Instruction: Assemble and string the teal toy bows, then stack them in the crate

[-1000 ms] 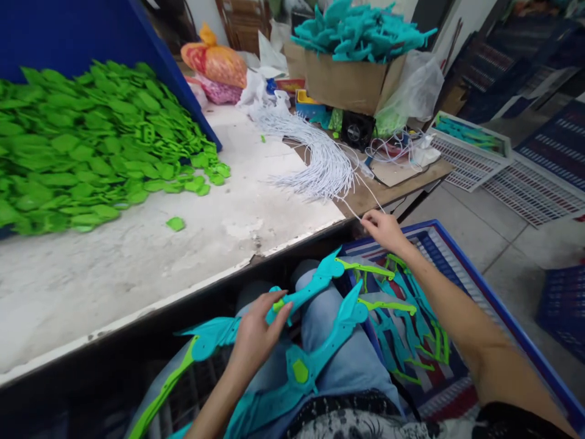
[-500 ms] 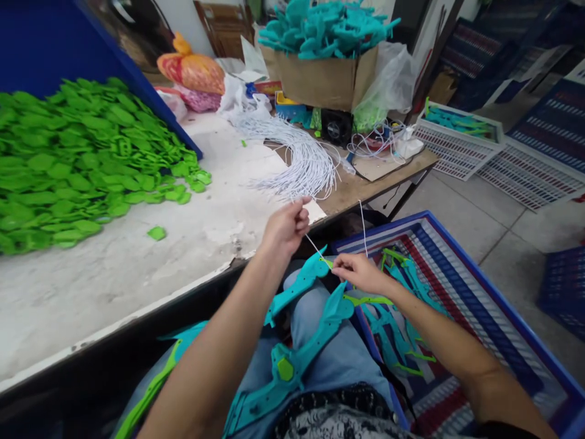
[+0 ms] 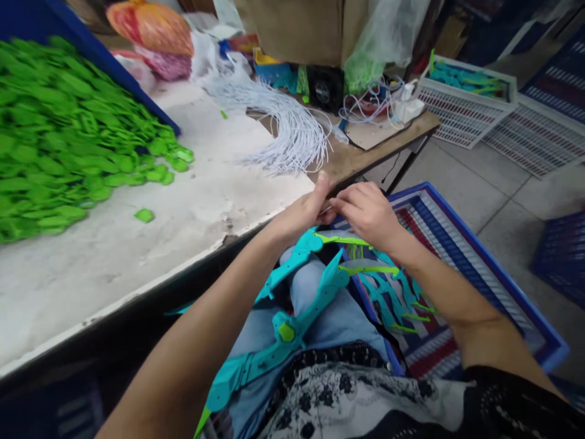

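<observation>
My left hand and my right hand meet above my lap, fingers closed in a pinch. Between them a short piece of white cord shows; most of it is hidden by the fingers. Just below lies a teal plastic toy bow with a lime-green tip, close under my right hand. A second teal toy bow with a green hexagonal piece at its middle rests across my thighs, nearer to me.
Green plastic pieces are heaped on the white table at left. A bundle of white cords lies near its corner. At right, a blue-rimmed crate holds more teal and green parts. A white basket stands behind.
My hands were apart with the cord stretched to the bow's green tip; now they are together above it. My right hand has moved up, and the view has tilted downward.
</observation>
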A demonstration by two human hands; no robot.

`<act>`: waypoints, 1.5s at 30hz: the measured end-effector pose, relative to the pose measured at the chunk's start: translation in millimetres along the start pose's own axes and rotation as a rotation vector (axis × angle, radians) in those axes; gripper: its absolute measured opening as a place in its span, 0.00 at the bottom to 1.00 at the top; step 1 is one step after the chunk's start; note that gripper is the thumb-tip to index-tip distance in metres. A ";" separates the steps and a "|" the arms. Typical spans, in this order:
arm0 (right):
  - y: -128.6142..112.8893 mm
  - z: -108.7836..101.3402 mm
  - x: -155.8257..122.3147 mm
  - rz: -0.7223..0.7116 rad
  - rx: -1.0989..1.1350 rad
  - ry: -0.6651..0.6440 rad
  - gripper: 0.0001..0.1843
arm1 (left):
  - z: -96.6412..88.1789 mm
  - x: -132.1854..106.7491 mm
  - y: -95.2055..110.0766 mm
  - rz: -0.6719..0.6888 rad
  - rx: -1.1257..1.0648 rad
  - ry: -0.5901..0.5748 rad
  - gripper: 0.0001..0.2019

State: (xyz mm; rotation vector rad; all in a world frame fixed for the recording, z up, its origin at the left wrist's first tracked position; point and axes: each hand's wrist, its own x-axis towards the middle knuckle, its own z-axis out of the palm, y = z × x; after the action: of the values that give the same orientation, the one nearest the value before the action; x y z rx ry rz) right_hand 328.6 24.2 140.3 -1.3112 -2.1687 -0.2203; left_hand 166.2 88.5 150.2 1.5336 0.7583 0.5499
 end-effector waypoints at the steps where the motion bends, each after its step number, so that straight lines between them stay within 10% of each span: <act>1: 2.9 -5.3 -2.5 0.003 -0.021 -0.062 0.18 | 5.5 3.6 1.3 0.012 0.039 -0.047 0.39; 5: 19.2 -26.1 -33.9 0.276 0.108 -0.190 0.13 | 27.4 16.1 8.8 0.135 0.278 -0.131 0.30; 10: 32.7 -38.7 -122.2 1.113 0.816 -0.083 0.17 | 73.0 -4.1 -15.4 0.313 0.342 -0.019 0.18; 15: 10.3 -11.6 -218.0 1.511 0.951 0.245 0.23 | 145.4 -50.8 -100.4 -0.434 -0.213 -0.313 0.06; 19: -7.3 22.6 -255.9 1.502 0.675 0.343 0.22 | 191.1 -57.4 -153.7 -0.847 -0.535 -0.068 0.04; 34: -8.1 48.8 -269.9 0.966 0.104 0.165 0.16 | 212.5 -26.4 -171.2 -0.813 -0.716 -0.081 0.08; 45: -11.0 55.9 -274.8 0.962 0.122 0.188 0.13 | 217.1 -27.6 -171.8 -0.766 -0.720 -0.128 0.10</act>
State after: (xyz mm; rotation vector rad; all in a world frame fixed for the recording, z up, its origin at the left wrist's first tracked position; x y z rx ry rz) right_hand 390.8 -164.7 -57.6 -1.9865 -1.1841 0.1684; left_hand 281.9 -77.0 -41.2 0.5350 0.8537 0.1080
